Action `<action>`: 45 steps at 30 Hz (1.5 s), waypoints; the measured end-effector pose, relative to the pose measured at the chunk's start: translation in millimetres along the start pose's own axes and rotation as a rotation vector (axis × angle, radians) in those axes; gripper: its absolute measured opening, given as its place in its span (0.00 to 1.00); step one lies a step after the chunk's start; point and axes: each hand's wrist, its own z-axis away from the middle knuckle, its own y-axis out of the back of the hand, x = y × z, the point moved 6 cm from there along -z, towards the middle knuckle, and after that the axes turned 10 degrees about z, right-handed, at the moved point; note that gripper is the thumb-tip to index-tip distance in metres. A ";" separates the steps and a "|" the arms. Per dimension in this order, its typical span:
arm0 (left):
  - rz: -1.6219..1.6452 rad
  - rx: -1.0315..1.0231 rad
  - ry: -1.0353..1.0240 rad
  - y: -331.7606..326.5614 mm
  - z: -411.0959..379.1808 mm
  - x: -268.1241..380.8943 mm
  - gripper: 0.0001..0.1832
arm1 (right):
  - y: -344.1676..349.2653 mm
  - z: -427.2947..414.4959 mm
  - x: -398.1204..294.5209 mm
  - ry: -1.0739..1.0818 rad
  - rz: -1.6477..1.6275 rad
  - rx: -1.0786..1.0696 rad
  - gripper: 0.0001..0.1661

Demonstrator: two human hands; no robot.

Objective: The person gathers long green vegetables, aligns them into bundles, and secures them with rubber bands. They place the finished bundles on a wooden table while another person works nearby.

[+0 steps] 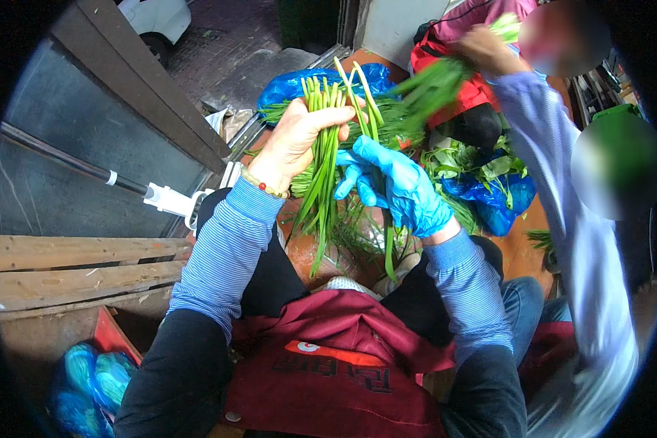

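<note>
My left hand (298, 137), bare with a bead bracelet at the wrist, grips a bunch of garlic chives (324, 148), pale stem ends up and green leaves hanging down. In my right hand (397, 186), wearing a blue disposable glove, are a few more chive stalks (369, 123); their leaves hang below the palm. The upper stalks of this smaller group stand close to the left fingertips. Beneath both hands, loose green trimmings (356, 224) lie on the reddish floor. A larger pile of chives (397, 117) lies beyond my hands.
A blue plastic bag (284, 85) lies behind the chives. Leafy greens (498, 164) rest on another blue bag (503, 211) at right. A co-worker's hand (484, 49) holds blurred greens at upper right. A white-ended pole (169, 200) and wooden slats (87, 276) are at left.
</note>
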 end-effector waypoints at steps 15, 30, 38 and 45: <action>-0.171 0.125 -0.254 14.9 15.4 39.3 0.08 | 28.7 20.7 -33.1 0.554 0.523 0.716 0.20; -0.417 0.010 0.128 12.9 49.5 27.3 0.09 | -8.1 -8.4 -35.4 0.353 0.118 0.562 0.06; -0.368 0.033 0.149 19.2 56.3 26.2 0.09 | 13.6 2.8 -47.5 0.274 0.011 0.592 0.15; -0.346 0.030 0.168 9.4 50.9 15.1 0.09 | 7.5 1.7 -40.0 0.299 0.250 0.570 0.13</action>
